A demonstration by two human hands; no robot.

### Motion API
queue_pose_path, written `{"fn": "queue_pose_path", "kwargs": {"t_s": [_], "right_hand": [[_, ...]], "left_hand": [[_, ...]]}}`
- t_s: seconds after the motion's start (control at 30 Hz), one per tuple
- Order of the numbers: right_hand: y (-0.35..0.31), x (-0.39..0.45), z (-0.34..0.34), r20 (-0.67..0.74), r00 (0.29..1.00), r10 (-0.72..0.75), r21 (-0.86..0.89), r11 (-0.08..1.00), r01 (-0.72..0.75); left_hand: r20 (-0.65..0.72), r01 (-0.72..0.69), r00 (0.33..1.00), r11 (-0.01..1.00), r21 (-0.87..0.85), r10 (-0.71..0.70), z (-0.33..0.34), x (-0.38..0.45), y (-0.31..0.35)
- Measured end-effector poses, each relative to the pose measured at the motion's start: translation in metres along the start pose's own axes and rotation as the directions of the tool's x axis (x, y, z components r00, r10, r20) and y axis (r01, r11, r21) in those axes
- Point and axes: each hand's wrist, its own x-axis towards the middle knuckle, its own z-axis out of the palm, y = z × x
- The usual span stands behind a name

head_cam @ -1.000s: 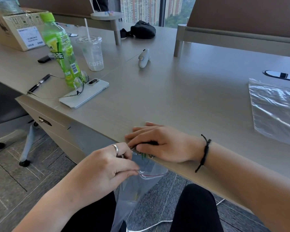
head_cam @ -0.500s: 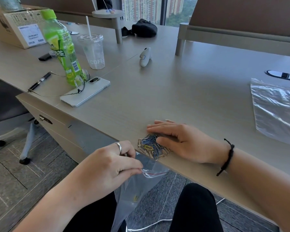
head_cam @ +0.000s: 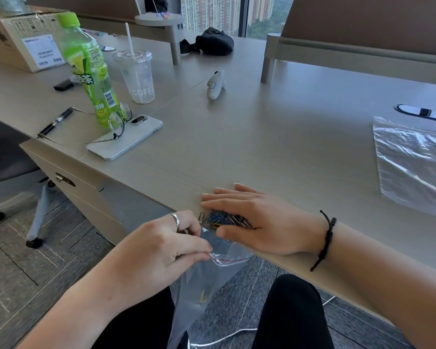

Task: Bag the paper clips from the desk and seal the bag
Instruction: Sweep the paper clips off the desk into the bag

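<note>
A pile of coloured paper clips [head_cam: 223, 219] lies at the desk's near edge. My right hand [head_cam: 257, 220] rests flat over the pile, fingers together, partly covering it. Just below the desk edge hangs a clear zip bag [head_cam: 212, 278] with a red seal line, its mouth held open against the edge. My left hand [head_cam: 159, 250], with a silver ring, pinches the bag's rim. A few clips show at the bag's bottom.
A second clear bag [head_cam: 413, 162] lies on the desk [head_cam: 275, 137] at the right. At the left stand a green bottle [head_cam: 91, 71], a plastic cup [head_cam: 137, 76], a phone [head_cam: 125, 139] with glasses on it, and a pen [head_cam: 56, 122]. A white device [head_cam: 215, 85] lies mid-desk.
My right hand drew back to the right, uncovering the clip pile, then slid left over it toward the bag's mouth. My left hand kept its hold on the bag.
</note>
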Motion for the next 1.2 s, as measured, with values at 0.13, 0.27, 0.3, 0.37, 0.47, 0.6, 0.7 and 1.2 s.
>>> {"fn": "queue_pose_path", "kwargs": {"t_s": [0.13, 0.27, 0.3, 0.37, 0.47, 0.6, 0.7, 1.2], "right_hand": [[-0.003, 0.003, 0.0, 0.029, 0.999, -0.027, -0.021, 0.999, 0.027], [-0.004, 0.0, -0.002, 0.047, 0.997, -0.057, 0.015, 0.998, 0.056], [-0.004, 0.0, -0.002, 0.051, 0.997, -0.065, 0.031, 0.997, 0.064], [-0.005, -0.001, -0.002, 0.058, 0.996, -0.072, 0.072, 0.995, 0.068], [-0.005, -0.004, -0.006, 0.023, 0.999, -0.038, 0.183, 0.983, 0.033], [0.005, -0.015, -0.009, -0.034, 0.998, 0.046, 0.118, 0.992, -0.042], [0.009, -0.018, -0.006, 0.005, 1.0, 0.012, -0.043, 0.999, -0.012], [0.003, -0.014, -0.002, -0.064, 0.997, -0.048, 0.121, 0.991, 0.055]], "left_hand": [[-0.001, 0.003, 1.0, 1.0, -0.001, -0.003, 0.0, 0.0, 0.001], [-0.011, 0.015, 1.0, 1.0, -0.017, -0.015, 0.0, -0.001, 0.0], [-0.012, 0.016, 1.0, 1.0, -0.02, -0.016, -0.001, -0.001, 0.0], [-0.014, 0.012, 1.0, 1.0, -0.013, -0.012, 0.0, -0.001, 0.0], [-0.008, 0.005, 1.0, 1.0, -0.007, -0.005, -0.001, 0.001, 0.0], [0.001, -0.002, 1.0, 1.0, -0.007, 0.002, -0.001, 0.001, 0.001], [-0.004, 0.002, 1.0, 1.0, -0.011, -0.002, -0.001, 0.001, 0.0], [-0.007, 0.004, 1.0, 1.0, -0.005, -0.004, -0.002, 0.0, 0.001]]}}
